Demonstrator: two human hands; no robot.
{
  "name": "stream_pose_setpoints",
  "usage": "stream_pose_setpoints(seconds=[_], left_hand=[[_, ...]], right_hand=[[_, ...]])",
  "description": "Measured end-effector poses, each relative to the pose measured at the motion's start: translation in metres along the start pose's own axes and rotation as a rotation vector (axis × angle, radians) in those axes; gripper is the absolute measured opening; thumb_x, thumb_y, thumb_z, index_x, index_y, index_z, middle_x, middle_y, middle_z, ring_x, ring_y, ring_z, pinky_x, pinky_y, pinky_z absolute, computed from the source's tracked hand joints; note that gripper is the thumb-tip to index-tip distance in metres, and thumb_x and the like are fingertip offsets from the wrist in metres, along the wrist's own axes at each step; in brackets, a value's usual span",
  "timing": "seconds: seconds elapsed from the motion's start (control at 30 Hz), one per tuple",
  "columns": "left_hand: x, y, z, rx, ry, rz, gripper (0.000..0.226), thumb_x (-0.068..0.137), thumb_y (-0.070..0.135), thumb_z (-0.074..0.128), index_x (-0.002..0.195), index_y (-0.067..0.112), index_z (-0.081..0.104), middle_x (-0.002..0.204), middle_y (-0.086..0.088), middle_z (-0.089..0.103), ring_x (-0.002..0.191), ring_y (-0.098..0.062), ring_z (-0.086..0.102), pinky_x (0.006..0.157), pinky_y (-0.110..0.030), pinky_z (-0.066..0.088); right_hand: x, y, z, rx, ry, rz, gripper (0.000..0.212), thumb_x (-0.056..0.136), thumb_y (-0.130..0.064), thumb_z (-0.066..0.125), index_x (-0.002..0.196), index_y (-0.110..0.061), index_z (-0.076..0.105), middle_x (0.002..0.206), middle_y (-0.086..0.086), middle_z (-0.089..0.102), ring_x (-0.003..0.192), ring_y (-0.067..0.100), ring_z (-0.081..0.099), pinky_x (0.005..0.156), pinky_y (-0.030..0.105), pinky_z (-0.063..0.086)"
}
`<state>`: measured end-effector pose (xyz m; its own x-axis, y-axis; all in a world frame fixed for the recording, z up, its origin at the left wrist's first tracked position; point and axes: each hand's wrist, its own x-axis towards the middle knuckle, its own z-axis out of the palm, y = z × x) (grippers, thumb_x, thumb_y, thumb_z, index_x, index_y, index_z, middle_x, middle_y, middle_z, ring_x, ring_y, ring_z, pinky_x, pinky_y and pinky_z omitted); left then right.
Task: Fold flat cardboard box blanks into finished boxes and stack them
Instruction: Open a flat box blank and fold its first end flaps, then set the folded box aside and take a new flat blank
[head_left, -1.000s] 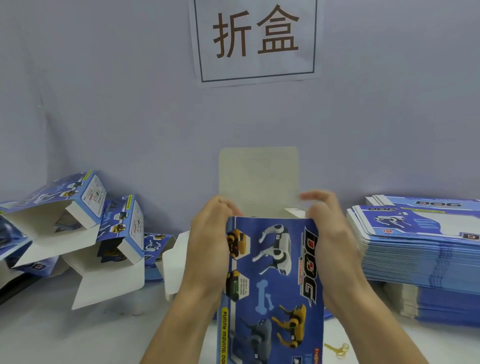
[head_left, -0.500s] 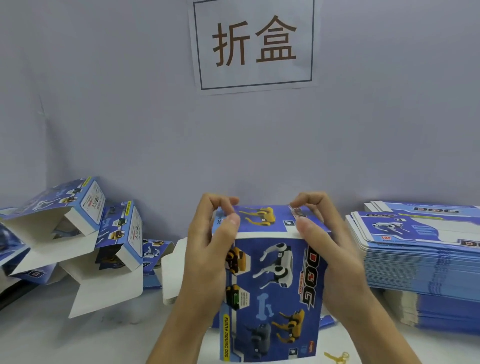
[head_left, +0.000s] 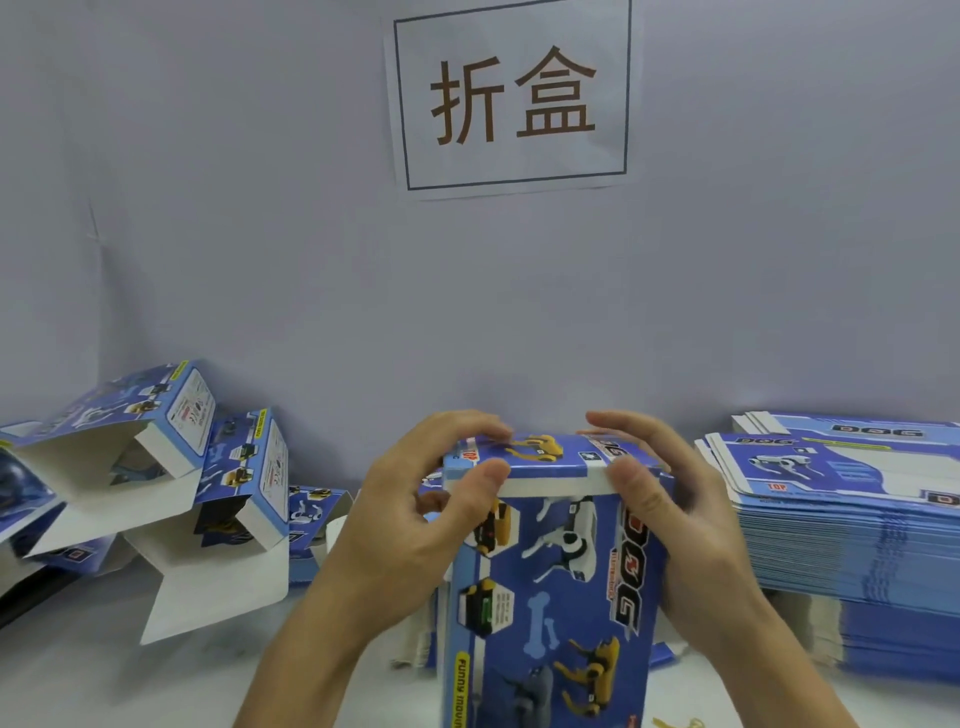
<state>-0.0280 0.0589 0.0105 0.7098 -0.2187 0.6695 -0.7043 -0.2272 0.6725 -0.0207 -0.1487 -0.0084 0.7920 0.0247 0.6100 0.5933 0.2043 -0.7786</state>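
Your left hand (head_left: 415, 512) curls round the upper left corner of the box (head_left: 550, 587), thumb pressing on the white front edge of the top flap and fingers arched over the lid. Your right hand (head_left: 675, 514) grips the upper right corner the same way, thumb on that white edge and fingers bent over the top. The box stands upright between your hands, in front of you and above the tabletop (head_left: 104, 686). It is blue, printed with white, yellow and grey robot dogs, a pale bone and the word "DOG" running down its right side; the closed top flap shows a yellow dog and a red "TOP" mark. To your right sits a tall stack of flat blanks (head_left: 852, 525). To your left, folded boxes (head_left: 208, 467) lie tumbled with open white flaps.
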Motion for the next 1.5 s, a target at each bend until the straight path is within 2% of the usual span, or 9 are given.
stream_pose_setpoints(seconds=[0.13, 0.27, 0.33, 0.47, 0.73, 1.1, 1.3, 1.43, 1.5], left_hand=[[-0.003, -0.003, -0.003, -0.037, -0.295, -0.415, 0.110, 0.052, 0.072, 0.078, 0.146, 0.058, 0.023, 0.132, 0.030, 0.056, 0.113, -0.002, 0.065, 0.099, -0.034, 0.052], [-0.007, -0.001, -0.007, 0.040, -0.540, -0.509, 0.059, 0.053, 0.063, 0.078, 0.109, 0.055, 0.061, 0.104, 0.025, 0.071, 0.093, 0.003, 0.069, 0.082, -0.018, 0.054], [-0.002, -0.005, -0.015, -0.068, -0.251, -0.374, 0.067, 0.045, 0.062, 0.082, 0.106, 0.040, 0.066, 0.095, 0.014, 0.073, 0.077, 0.003, 0.068, 0.065, -0.012, 0.049], [0.000, -0.019, -0.062, -0.355, 0.565, -0.275, 0.115, 0.025, 0.089, 0.075, 0.116, 0.020, 0.055, 0.096, 0.011, 0.068, 0.073, 0.003, 0.064, 0.068, -0.019, 0.052], [-0.005, -0.054, -0.001, 0.672, -0.163, -0.474, 0.083, 0.083, 0.069, 0.059, 0.154, 0.036, 0.030, 0.158, 0.012, 0.033, 0.139, -0.012, 0.036, 0.112, -0.033, 0.036], [0.001, -0.021, 0.022, 0.831, -0.174, -0.295, 0.046, 0.098, 0.065, 0.036, 0.084, 0.029, 0.061, 0.085, 0.005, 0.063, 0.079, -0.018, 0.058, 0.075, -0.042, 0.053], [0.006, -0.004, 0.045, 0.294, -0.008, -0.175, 0.040, 0.092, 0.051, 0.062, 0.127, 0.033, 0.063, 0.110, 0.027, 0.059, 0.108, 0.008, 0.053, 0.086, -0.018, 0.053], [0.010, -0.011, 0.022, 0.143, 0.451, -0.388, 0.086, 0.074, 0.036, 0.085, 0.143, 0.031, 0.033, 0.125, 0.016, 0.043, 0.118, -0.006, 0.045, 0.095, -0.029, 0.042], [0.009, -0.017, 0.010, -0.209, 0.372, -0.530, 0.086, 0.067, 0.036, 0.087, 0.139, 0.025, 0.041, 0.123, 0.006, 0.060, 0.109, -0.016, 0.062, 0.088, -0.037, 0.054]], right_hand=[[0.003, -0.005, -0.015, 0.278, 0.112, 0.217, 0.060, 0.078, -0.068, 0.062, 0.121, -0.026, 0.068, 0.104, 0.014, 0.075, 0.087, 0.036, 0.074, 0.074, 0.051, 0.059], [0.004, -0.003, -0.044, 0.228, 0.185, 0.366, 0.044, 0.100, -0.053, 0.041, 0.127, -0.030, 0.067, 0.112, 0.006, 0.074, 0.085, 0.014, 0.075, 0.067, 0.031, 0.060], [0.006, 0.003, -0.053, 0.151, 0.255, 0.349, 0.037, 0.106, -0.041, 0.035, 0.128, -0.033, 0.064, 0.125, 0.006, 0.067, 0.110, 0.016, 0.067, 0.094, 0.040, 0.053], [0.008, 0.004, -0.048, 0.203, 0.239, 0.459, 0.046, 0.097, -0.063, 0.034, 0.123, -0.043, 0.066, 0.123, 0.012, 0.069, 0.117, 0.035, 0.061, 0.087, 0.052, 0.046], [0.008, 0.017, -0.017, -0.231, 0.152, 0.509, 0.020, 0.101, -0.033, 0.053, 0.108, -0.033, 0.072, 0.108, 0.005, 0.070, 0.092, 0.023, 0.067, 0.074, 0.036, 0.049], [0.007, 0.032, 0.022, -0.166, 0.098, 0.640, 0.050, 0.092, -0.056, 0.057, 0.098, -0.007, 0.069, 0.074, 0.011, 0.076, 0.061, 0.021, 0.073, 0.050, 0.023, 0.052], [0.010, 0.023, 0.013, 0.024, 0.411, 0.343, 0.018, 0.104, -0.015, 0.051, 0.097, -0.008, 0.066, 0.087, 0.006, 0.078, 0.082, 0.021, 0.076, 0.069, 0.036, 0.058], [0.014, 0.014, -0.002, 0.213, 0.427, 0.328, 0.010, 0.102, -0.014, 0.052, 0.102, -0.009, 0.061, 0.093, 0.007, 0.078, 0.085, 0.020, 0.075, 0.064, 0.031, 0.060], [0.013, 0.011, -0.003, 0.279, 0.343, 0.338, 0.011, 0.102, -0.012, 0.051, 0.108, -0.010, 0.060, 0.098, 0.007, 0.078, 0.086, 0.019, 0.076, 0.061, 0.029, 0.061]])
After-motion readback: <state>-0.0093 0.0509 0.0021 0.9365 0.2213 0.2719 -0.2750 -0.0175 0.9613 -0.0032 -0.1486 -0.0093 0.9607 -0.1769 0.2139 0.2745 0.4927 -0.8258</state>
